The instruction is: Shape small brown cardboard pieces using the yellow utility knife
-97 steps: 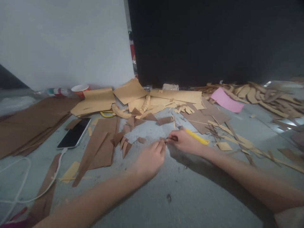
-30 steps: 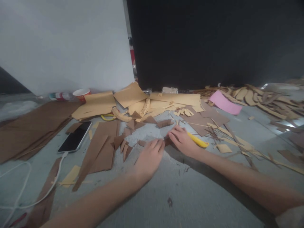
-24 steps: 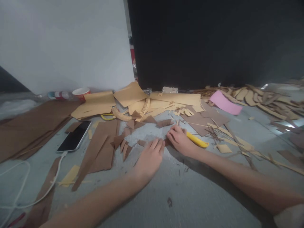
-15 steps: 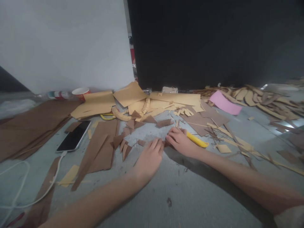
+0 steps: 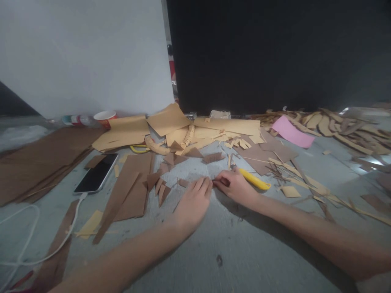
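1. From my end I saw the left hand (image 5: 194, 203) over the grey tabletop (image 5: 195, 260), its fingers drawn together; the undersides were hidden, so I could not tell whether they gripped anything.
2. The right hand (image 5: 233, 185) had its thumb and forefinger pinched on a small brown paper piece (image 5: 213, 182). That lay between the two sets of fingertips, at the middle of the work area; the fingers covered most of it and I could not make out its shape.
3. Just behind the right hand I had a yellow-handled tool (image 5: 255, 179), its far tip too blurred to read.
4. Left of the hands lay brown paper triangles (image 5: 153, 180) and a brown sheet (image 5: 137, 199). Beyond the fingertips I saw a ridged brown piece (image 5: 213, 158).
5. A brown scrap (image 5: 94, 161) hid one corner of the phone (image 5: 97, 175); its white cable (image 5: 75, 215) ran out of my view at left.
6. A tan sheet (image 5: 122, 132) partly covered the paper cup (image 5: 106, 118).
7. The pile of curved strips (image 5: 339, 122) was cut off at the right edge.
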